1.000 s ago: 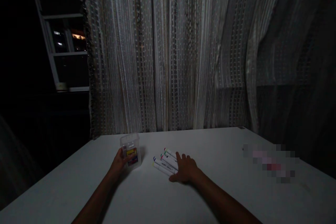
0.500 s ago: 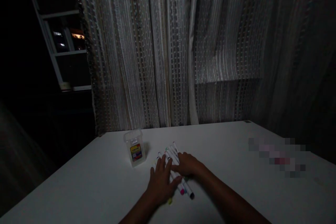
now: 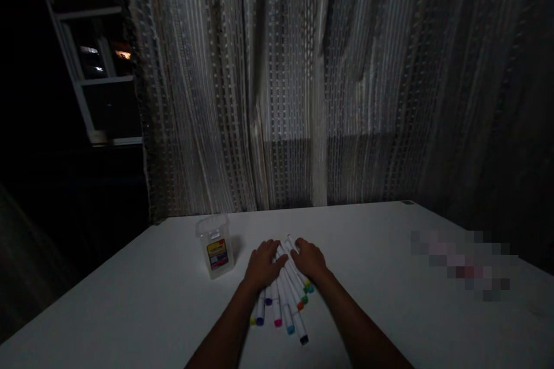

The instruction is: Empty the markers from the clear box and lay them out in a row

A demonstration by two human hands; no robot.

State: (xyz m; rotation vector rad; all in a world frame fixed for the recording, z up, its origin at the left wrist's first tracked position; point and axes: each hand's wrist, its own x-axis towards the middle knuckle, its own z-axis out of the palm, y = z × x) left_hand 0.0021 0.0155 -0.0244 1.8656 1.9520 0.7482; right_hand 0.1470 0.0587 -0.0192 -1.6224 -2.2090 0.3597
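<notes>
Two hands rest palm-down on a bunch of markers (image 3: pixel 283 300) lying on the white desk (image 3: pixel 389 300): left hand (image 3: pixel 262 265) and right hand (image 3: pixel 310 259), fingers spread flat, gripping nothing. Coloured caps point toward the person. One clear plastic box (image 3: pixel 215 245) stands upright just left, apart from both hands.

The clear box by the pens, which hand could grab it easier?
Probably the left hand: it rests on the pens on the side nearer the clear box. The right hand lies farther away.
</notes>
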